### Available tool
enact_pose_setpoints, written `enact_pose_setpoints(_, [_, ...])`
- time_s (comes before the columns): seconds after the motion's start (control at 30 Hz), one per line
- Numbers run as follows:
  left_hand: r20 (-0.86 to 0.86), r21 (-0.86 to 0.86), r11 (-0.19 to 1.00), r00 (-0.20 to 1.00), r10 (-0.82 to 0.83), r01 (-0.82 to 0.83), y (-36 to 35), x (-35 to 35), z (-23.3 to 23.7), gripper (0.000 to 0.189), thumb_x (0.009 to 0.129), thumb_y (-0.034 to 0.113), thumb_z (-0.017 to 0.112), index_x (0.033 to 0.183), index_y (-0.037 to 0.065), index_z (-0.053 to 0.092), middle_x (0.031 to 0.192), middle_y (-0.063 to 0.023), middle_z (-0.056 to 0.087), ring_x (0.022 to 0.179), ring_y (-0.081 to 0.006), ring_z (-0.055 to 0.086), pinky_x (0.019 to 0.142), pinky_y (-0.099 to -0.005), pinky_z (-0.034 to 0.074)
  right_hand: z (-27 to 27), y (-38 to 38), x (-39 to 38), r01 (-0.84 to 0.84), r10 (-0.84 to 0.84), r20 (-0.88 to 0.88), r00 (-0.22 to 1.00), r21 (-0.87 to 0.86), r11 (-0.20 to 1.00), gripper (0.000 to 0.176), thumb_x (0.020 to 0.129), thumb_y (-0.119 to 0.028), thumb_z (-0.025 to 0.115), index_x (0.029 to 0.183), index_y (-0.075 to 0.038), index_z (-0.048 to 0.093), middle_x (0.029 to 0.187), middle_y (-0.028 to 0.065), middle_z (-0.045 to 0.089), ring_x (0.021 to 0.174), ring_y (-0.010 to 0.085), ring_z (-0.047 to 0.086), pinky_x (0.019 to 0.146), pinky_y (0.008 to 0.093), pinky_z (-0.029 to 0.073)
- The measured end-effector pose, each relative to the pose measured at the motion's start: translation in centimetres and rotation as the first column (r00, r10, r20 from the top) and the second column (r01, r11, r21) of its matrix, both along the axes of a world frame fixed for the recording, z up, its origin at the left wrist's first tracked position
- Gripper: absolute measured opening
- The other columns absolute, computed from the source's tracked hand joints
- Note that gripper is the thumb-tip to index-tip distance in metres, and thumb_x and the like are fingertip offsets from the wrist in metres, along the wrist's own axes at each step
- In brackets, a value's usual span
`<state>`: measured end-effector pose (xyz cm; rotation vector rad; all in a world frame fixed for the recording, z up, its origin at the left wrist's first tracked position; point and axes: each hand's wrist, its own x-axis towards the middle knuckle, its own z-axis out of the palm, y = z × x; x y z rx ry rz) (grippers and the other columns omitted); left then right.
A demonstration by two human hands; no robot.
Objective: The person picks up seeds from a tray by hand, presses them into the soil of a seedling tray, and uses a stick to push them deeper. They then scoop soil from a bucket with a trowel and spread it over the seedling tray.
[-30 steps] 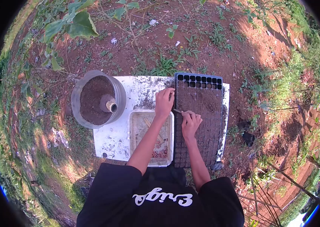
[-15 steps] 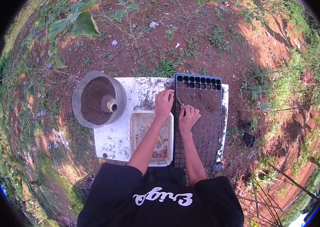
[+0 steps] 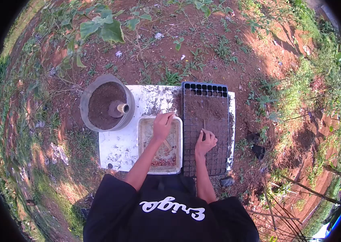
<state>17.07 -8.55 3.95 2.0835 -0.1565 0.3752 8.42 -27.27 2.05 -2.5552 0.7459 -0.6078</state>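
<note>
My left hand (image 3: 163, 126) is over the upper part of a shallow beige tray (image 3: 140, 147), its fingertips pinched together; what they hold, if anything, is too small to make out. Small reddish seeds (image 3: 164, 162) lie at the tray's near end, and a flat wooden piece (image 3: 168, 145) rests across it. My right hand (image 3: 205, 142) grips a short thin stick (image 3: 204, 123), pointing away from me over the soil. Beneath that hand is a black seedling tray (image 3: 185, 121) filled with dark soil, with its farthest cells showing as black openings.
Left of the trays stands a grey tub (image 3: 85, 111) of soil with a cylindrical object (image 3: 121, 109) leaning in it. Everything sits on a soil-stained white board (image 3: 116, 147). Leafy branches (image 3: 108, 30) hang at the far left above reddish ground.
My left hand has moved back from the seedling tray's left edge to above the beige tray. My right hand, with the stick, has shifted slightly right and nearer to me. The view has shifted slightly.
</note>
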Motion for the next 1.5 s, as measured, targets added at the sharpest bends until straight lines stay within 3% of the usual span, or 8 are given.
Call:
enact_pose_setpoints(0.2, [-0.289, -0.165, 0.985, 0.953, -0.094, 0.047, 5.4, -8.3, 0.3, 0.039, 0.097, 0.008, 0.053, 0.136, 0.011, 0.057, 0.112, -0.0219, 0.068, 0.099, -0.0398, 0.064, 0.090, -0.0453, 0.050, 3.4, 4.0, -2.6, -0.364, 0.330, 0.191, 0.924, 0.184, 0.913, 0.021, 0.090, -0.001, 0.061, 0.108, -0.005, 0.071, 0.096, 0.0086, 0.069, 0.091, 0.0276, 0.061, 0.081, 0.0401, 0.048])
enact_pose_setpoints(0.3, [-0.328, -0.010, 0.980, 0.925, -0.192, 0.200, 8.0, -11.1, 2.4, 0.038, 0.093, 0.007, 0.056, 0.131, 0.008, 0.059, 0.122, -0.0209, 0.063, 0.110, -0.0394, 0.059, 0.096, -0.0453, 0.048, 4.5, 6.8, -3.6, -0.555, 0.491, 0.270, 0.828, 0.268, 0.788, 0.023, 0.091, 0.004, 0.056, 0.109, -0.001, 0.069, 0.095, 0.0154, 0.069, 0.086, 0.0307, 0.064, 0.076, 0.0401, 0.052])
enact_pose_setpoints(0.4, [-0.495, 0.097, 0.892, 0.798, -0.342, 0.442, 10.4, -13.4, 0.7, 0.041, 0.085, 0.005, 0.063, 0.126, 0.006, 0.060, 0.123, -0.0181, 0.061, 0.116, -0.0382, 0.055, 0.099, -0.0457, 0.046, 4.7, 8.6, -4.6, -0.568, 0.767, -0.061, 0.639, 0.635, 0.523, 0.022, 0.088, 0.002, 0.058, 0.108, 0.000, 0.068, 0.097, 0.0214, 0.065, 0.087, 0.0365, 0.067, 0.076, 0.0411, 0.054])
enact_pose_setpoints(0.5, [-0.517, 0.184, 0.830, 0.769, -0.375, 0.527, 11.2, -15.5, -0.9, 0.045, 0.079, 0.005, 0.069, 0.123, 0.006, 0.059, 0.116, -0.0171, 0.060, 0.114, -0.0370, 0.056, 0.099, -0.0444, 0.046, 0.5, 8.8, -6.3, -0.709, 0.794, -0.125, 0.595, 0.384, 0.592, 0.021, 0.086, 0.003, 0.059, 0.104, 0.000, 0.068, 0.097, 0.0221, 0.062, 0.088, 0.0384, 0.067, 0.077, 0.0438, 0.054])
enact_pose_setpoints(0.9, [-0.454, 0.194, 0.850, 0.813, -0.364, 0.489, 10.4, -16.2, -2.2, 0.058, 0.073, 0.002, 0.075, 0.128, 0.006, 0.056, 0.114, -0.0175, 0.059, 0.103, -0.0362, 0.060, 0.091, -0.0429, 0.051, -1.7, 9.6, -7.6, -0.683, 0.773, -0.185, 0.607, 0.377, 0.626, 0.029, 0.074, 0.000, 0.070, 0.102, 0.000, 0.065, 0.090, 0.0208, 0.063, 0.090, 0.0417, 0.062, 0.083, 0.0481, 0.051])
enact_pose_setpoints(1.2, [-0.429, -0.267, 0.910, 0.807, -0.406, 0.317, 10.2, -14.4, -0.9, 0.044, 0.072, 0.008, 0.083, 0.113, 0.004, 0.067, 0.092, -0.0094, 0.065, 0.077, -0.0167, 0.062, 0.072, -0.0312, 0.052, -1.4, 9.0, -7.7, -0.366, 0.668, 0.062, 0.741, 0.872, 0.325, 0.021, 0.088, -0.011, 0.072, 0.102, 0.003, 0.069, 0.087, 0.0076, 0.073, 0.075, 0.0102, 0.066, 0.067, 0.0257, 0.052])
enact_pose_setpoints(1.43, [-0.437, -0.250, 0.905, 0.794, -0.422, 0.343, 10.3, -14.4, 0.0, 0.023, 0.078, 0.012, 0.077, 0.098, 0.002, 0.072, 0.082, -0.0108, 0.067, 0.078, -0.0225, 0.066, 0.070, -0.0335, 0.051, 0.5, 9.4, -6.4, -0.227, 0.668, 0.024, 0.744, 0.949, 0.218, 0.018, 0.092, -0.014, 0.070, 0.099, 0.003, 0.072, 0.085, 0.0061, 0.073, 0.075, 0.0095, 0.065, 0.068, 0.0239, 0.052])
enact_pose_setpoints(1.5, [-0.238, -0.019, 0.923, 0.895, -0.377, 0.383, 10.6, -14.3, -0.4, 0.021, 0.080, 0.010, 0.072, 0.100, 0.003, 0.071, 0.085, -0.0126, 0.067, 0.085, -0.0294, 0.065, 0.077, -0.0383, 0.051, -0.9, 9.5, -6.4, -0.222, 0.668, 0.026, 0.743, 0.952, 0.210, 0.017, 0.092, -0.013, 0.069, 0.099, 0.003, 0.072, 0.084, 0.0061, 0.073, 0.076, 0.0097, 0.066, 0.068, 0.0246, 0.052])
